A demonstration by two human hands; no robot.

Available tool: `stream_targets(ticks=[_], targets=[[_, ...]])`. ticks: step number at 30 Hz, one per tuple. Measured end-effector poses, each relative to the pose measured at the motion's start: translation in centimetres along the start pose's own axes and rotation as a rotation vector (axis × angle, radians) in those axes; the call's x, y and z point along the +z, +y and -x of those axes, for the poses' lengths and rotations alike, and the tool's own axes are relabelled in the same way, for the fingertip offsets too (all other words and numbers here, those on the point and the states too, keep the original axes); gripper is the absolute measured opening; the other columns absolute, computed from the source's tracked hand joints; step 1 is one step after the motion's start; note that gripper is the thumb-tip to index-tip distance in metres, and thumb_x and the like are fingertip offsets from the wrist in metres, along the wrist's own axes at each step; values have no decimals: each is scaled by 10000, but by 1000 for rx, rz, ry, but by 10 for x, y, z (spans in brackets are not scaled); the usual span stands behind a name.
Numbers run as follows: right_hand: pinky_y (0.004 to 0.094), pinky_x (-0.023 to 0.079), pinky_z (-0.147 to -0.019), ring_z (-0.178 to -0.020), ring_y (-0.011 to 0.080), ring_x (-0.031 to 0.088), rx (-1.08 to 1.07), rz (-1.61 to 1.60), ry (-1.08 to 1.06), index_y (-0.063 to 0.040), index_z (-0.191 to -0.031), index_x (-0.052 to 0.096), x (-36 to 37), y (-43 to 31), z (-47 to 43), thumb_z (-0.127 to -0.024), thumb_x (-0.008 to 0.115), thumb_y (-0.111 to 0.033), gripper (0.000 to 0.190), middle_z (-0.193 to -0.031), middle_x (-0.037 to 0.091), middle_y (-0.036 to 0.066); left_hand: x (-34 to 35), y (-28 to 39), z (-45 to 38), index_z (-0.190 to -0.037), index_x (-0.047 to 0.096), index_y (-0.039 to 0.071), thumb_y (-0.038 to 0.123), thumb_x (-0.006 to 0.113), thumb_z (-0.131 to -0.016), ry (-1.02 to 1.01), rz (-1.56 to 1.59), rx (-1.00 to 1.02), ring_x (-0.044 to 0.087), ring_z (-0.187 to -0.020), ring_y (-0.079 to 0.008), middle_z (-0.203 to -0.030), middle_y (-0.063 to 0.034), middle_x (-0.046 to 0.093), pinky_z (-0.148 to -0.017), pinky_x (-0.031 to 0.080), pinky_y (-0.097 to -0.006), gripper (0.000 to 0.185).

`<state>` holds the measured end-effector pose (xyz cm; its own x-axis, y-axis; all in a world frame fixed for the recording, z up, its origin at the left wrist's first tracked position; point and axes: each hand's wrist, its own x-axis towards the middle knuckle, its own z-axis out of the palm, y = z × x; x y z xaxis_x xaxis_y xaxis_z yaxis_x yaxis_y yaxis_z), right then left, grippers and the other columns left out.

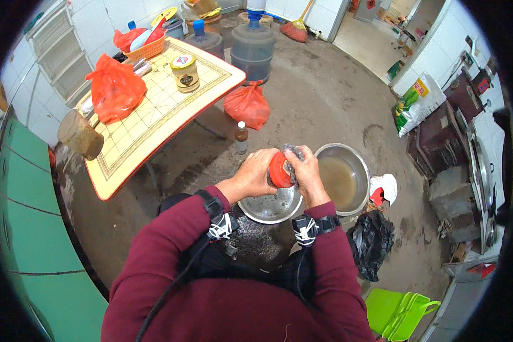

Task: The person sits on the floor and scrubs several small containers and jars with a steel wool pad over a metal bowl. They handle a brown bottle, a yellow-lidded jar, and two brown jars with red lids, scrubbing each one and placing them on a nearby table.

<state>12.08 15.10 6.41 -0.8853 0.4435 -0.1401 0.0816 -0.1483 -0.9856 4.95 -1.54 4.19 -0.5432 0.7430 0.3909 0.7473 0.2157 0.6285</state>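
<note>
My left hand (257, 172) grips a jar with a red lid (278, 170), tilted so the lid faces right. In my right hand (306, 173) is a grey scouring pad (294, 150), pressed against the lid. Most of the jar's body is hidden by my left hand. Below both hands a metal basin (270, 207) stands on the floor, its inside wet. Just right of it is a larger steel basin (364, 164) holding cloudy brownish water.
A table (154, 124) at left carries a yellow-lidded jar (185, 73) and a red plastic bag (115, 89). A small bottle (241, 137) and a tied red bag (247, 105) sit on the floor ahead. At right lie a black plastic bag (371, 243) and a green dustpan (395, 314).
</note>
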Motion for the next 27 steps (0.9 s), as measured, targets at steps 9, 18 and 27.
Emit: stream_targets(ticks=[9, 18, 27], targets=[[297, 514, -794, -894, 130, 609, -74, -10, -201, -7, -1020, 628, -1, -2, 4, -902, 728, -156, 214, -971, 651, 40, 0, -1, -1, -1326, 455, 32, 220, 873, -547, 2, 15, 26, 516, -1231, -389, -1261, -184, 559, -1028, 416, -486, 904], [292, 528, -748, -862, 127, 617, -173, 105, -208, 7, -1069, 613, -3, 4, -1, -907, 720, -145, 246, -982, 654, 63, -1, 1, 0, -1319, 454, 38, 214, 877, -543, 8, -23, 59, 523, -1206, -390, -1239, -180, 557, -1011, 428, -483, 901], [297, 526, -777, -897, 133, 623, -47, 19, -60, 13, -1075, 627, -7, 7, -7, -904, 716, -117, 233, -1033, 661, 74, -1, -3, 0, -1325, 445, 43, 199, 880, -533, 20, -12, 22, 511, -1220, -390, -1253, -180, 547, -1014, 429, -480, 917]])
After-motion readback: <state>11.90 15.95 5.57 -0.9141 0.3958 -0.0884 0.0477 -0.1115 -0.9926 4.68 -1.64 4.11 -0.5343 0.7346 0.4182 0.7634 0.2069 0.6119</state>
